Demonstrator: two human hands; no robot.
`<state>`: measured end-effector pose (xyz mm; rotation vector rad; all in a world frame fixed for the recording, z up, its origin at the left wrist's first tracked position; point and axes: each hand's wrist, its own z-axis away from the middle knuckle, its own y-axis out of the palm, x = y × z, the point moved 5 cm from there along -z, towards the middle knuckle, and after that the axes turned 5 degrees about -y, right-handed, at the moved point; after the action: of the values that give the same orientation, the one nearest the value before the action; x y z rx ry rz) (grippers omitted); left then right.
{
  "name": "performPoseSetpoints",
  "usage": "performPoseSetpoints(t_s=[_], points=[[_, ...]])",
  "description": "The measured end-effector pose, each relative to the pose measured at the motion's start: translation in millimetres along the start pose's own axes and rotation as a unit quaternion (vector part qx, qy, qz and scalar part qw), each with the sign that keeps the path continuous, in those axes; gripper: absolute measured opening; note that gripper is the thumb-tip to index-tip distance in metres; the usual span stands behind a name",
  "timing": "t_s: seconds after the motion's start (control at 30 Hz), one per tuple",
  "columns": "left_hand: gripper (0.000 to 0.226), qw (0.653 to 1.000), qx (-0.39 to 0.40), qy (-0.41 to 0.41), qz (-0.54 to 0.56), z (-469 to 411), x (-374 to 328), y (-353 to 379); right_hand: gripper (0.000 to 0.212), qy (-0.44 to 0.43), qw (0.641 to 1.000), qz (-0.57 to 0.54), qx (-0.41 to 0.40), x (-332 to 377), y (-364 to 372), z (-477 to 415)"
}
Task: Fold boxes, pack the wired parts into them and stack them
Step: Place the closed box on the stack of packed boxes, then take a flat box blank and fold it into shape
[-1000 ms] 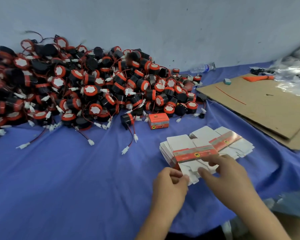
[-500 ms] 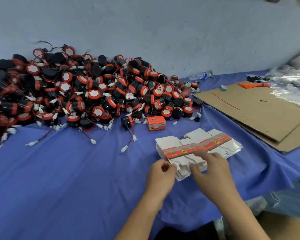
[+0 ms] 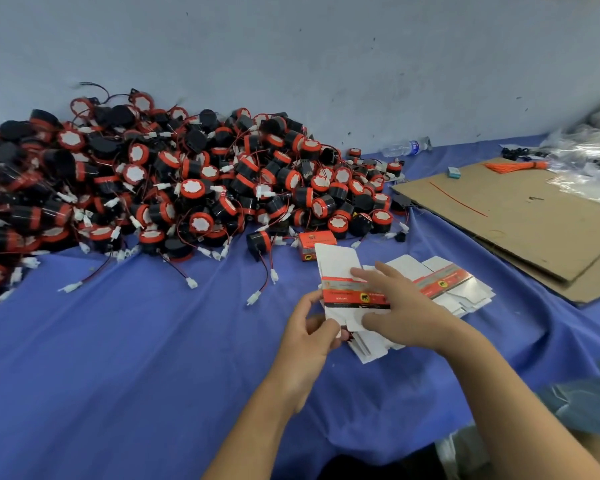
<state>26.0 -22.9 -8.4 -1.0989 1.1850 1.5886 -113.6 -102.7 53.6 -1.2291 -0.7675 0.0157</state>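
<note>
Lifting the top box blank (image 3: 338, 271) clear of the stack (image 3: 459, 289) at the near right of the table (image 3: 153, 341), we now pinch it between left hand (image 3: 309, 337) and right hand (image 3: 404, 306), ready for folding.

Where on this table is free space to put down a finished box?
The widest bare patch is the blue cloth left of the left hand, between the pile of wired parts and the near edge. A narrower strip lies between the flat box blanks and the cardboard sheet. Around the pile it is crowded, with stray wires.
</note>
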Motion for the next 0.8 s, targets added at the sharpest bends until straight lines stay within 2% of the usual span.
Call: performPoseSetpoints(t_s=[0.07,0.17,0.23,0.3,0.4,0.47,0.57,0.6,0.67,0.77,0.8], points=[[0.044,0.999,-0.017,0.032,-0.017,4.4,-6.6,-7.6,0.061,0.005,0.997,-0.071,-0.04,7.9,-3.8,2.8],[0.045,0.992,-0.044,0.099,-0.061,17.3,-24.3,-20.6,0.03,-0.004,0.979,-0.166,-0.115,25.6,-6.1,8.7],[0.037,0.981,-0.054,0.143,-0.118,29.2,-37.4,-28.7,0.019,-0.002,0.96,-0.239,-0.146,39.8,-2.1,11.4],[0.027,0.963,-0.065,0.173,-0.197,41.8,-47.2,-35.3,0.03,0.003,0.94,-0.302,-0.161,58.5,3.5,15.3],[0.035,0.933,-0.09,0.215,-0.274,63.3,-64.0,-48.9,0.052,-0.003,0.93,-0.332,-0.16,84.3,15.0,18.7],[0.041,0.916,-0.068,0.218,-0.33,75.2,-71.1,-57.4,0.047,-0.02,0.912,-0.383,-0.145,100.3,24.7,21.7],[0.049,0.899,-0.027,0.182,-0.396,91.0,-75.6,-73.2,0.021,-0.037,0.83,-0.551,-0.083,122.9,41.6,26.2],[0.052,0.905,-0.027,0.18,-0.386,98.0,-78.5,-80.7,0.02,-0.028,0.807,-0.587,-0.062,128.8,46.2,27.8],[0.067,0.914,-0.052,0.188,-0.355,114.2,-85.2,-97.5,0.027,0.005,0.757,-0.653,-0.024,139.4,54.5,31.3],[0.114,0.918,-0.084,0.218,-0.32,136.0,-94.2,-115.3,0.047,0.075,0.649,-0.756,0.035,153.3,71.1,38.7],[0.12,0.914,-0.097,0.241,-0.313,141.5,-96.4,-119.2,0.049,0.093,0.615,-0.781,0.06,159.0,77.7,42.6]])
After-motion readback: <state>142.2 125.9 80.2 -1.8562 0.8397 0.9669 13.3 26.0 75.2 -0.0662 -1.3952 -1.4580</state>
